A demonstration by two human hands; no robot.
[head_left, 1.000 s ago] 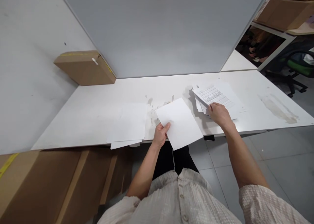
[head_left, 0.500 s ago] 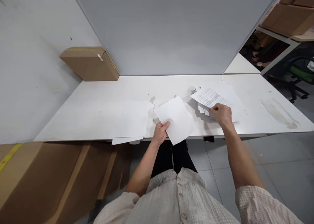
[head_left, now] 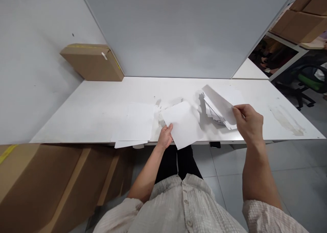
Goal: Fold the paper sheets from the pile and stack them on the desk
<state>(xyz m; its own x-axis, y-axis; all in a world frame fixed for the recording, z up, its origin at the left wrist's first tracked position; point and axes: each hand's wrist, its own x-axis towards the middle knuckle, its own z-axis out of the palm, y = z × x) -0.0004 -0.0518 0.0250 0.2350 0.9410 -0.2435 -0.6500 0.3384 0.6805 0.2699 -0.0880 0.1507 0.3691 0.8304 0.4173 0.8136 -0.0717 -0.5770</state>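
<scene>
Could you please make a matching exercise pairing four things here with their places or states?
1. Left hand
2. Right hand
3. Cardboard box
4. Chair

A. On the table, far left
B. Holding the tilted sheet over the pile
C. Beyond the table, at the right
D. Holding the middle sheet, left of the pile

Pairs: 1-D, 2-B, 3-A, 4-C

Long white desk (head_left: 102,98) looks smooth and slightly glossy, tbh kinda smudgy at its right end. Rectangular white paper sheet (head_left: 182,124) over its front edge is matt. Flat brown cardboard box (head_left: 95,64) at its back left: dull. Beige button-up shirt (head_left: 166,209) in front: crinkly matt cloth.
</scene>
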